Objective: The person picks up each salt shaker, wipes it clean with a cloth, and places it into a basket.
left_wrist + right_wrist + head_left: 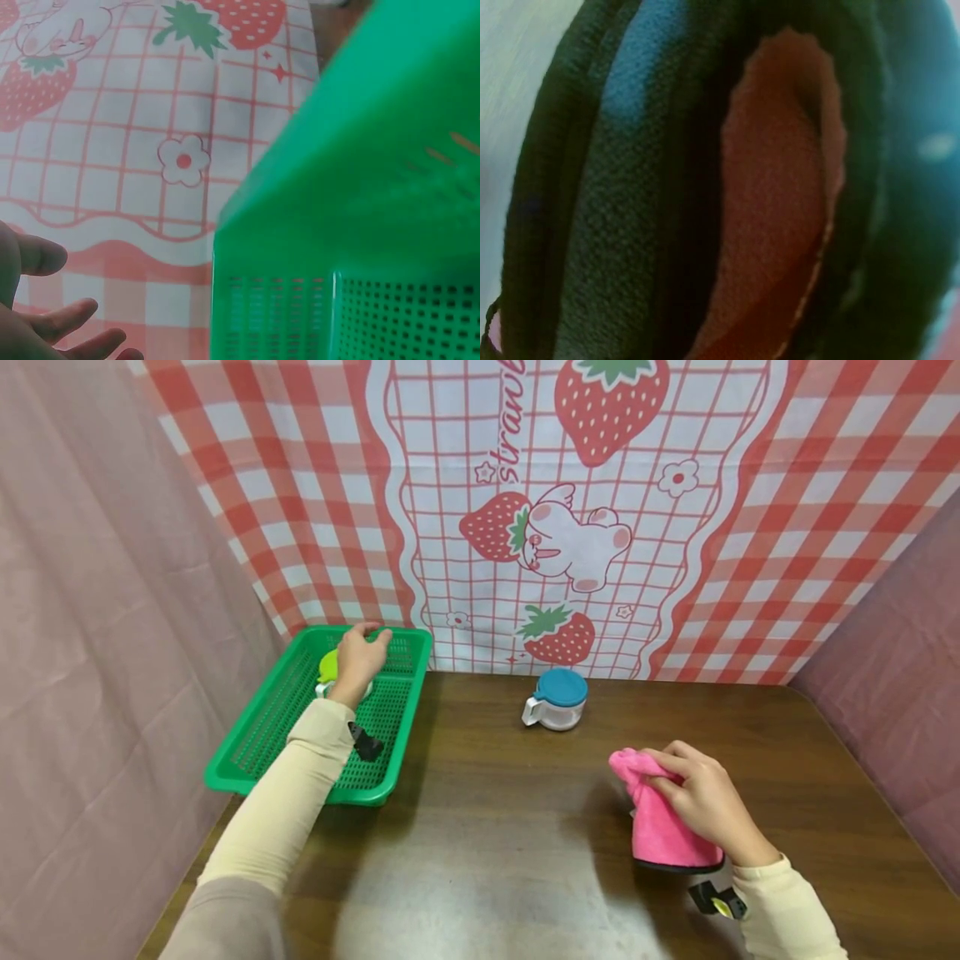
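Observation:
Over the far end of a green plastic basket (pixel 408 727), my left hand (pixel 362 662) hovers with its fingers spread loosely, holding nothing. A jar with a lime-green lid (pixel 327 667) sits in the basket, partly hidden behind that hand. In the left wrist view, the fingers of the left hand (pixel 52 322) show beside the basket wall (pixel 300 217). On the right, my right hand (pixel 701 793) pinches a pink cloth (pixel 663 831) with a dark edge, which hangs down from the fingers. Its folds and dark trim (pixel 697 187) fill the right wrist view.
A clear jar with a blue lid and white handle (pixel 558 697) stands at the back middle of the brown wooden table (pixel 480 852). Behind it hangs a strawberry-print checked curtain (pixel 480 585). Pinkish curtains (pixel 97 652) close in both sides.

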A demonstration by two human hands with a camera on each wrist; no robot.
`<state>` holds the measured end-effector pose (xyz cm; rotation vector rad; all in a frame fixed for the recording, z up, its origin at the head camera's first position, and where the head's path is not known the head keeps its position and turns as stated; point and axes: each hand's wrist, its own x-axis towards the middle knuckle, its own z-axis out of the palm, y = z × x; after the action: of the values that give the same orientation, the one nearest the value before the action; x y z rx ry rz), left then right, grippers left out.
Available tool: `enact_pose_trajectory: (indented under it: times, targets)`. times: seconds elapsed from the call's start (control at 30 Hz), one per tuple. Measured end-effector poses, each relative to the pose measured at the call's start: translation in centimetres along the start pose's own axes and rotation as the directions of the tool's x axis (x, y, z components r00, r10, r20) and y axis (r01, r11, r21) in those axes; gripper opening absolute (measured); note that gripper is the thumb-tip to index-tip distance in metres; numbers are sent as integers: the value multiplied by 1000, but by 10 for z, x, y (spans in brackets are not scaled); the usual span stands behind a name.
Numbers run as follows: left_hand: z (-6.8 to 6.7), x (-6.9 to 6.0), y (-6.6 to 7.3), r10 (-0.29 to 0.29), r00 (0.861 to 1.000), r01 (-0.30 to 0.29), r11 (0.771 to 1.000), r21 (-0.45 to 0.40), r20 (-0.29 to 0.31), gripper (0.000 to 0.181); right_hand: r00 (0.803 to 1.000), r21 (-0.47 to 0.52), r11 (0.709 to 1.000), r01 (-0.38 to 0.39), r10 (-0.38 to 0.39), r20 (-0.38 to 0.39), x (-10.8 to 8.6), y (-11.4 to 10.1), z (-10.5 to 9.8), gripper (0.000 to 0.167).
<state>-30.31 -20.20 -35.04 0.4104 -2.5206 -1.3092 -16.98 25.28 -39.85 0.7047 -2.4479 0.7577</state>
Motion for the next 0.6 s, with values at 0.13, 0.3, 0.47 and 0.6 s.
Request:
enact_pose_trajectory:
  times: [0.13,0.3,0.47,0.6]
  targets:
    - [5,-3,4,-26,1000,26,998,-52,10,44,1000,7,1000,0,0,-1,0,0,1,31]
    - [13,-8,10,-26,999,30,994,-101,37,45,1000,8,1000,7,-7,-2,0,0,2,32]
    - [19,-11,14,-14,999,20,989,-144,43,43,1000,8,1000,7,-7,-3,1,0,2,32]
    - [25,-13,17,-21,999,29,984,-178,48,42,1000,8,1000,4,-4,-1,1,-1,2,33]
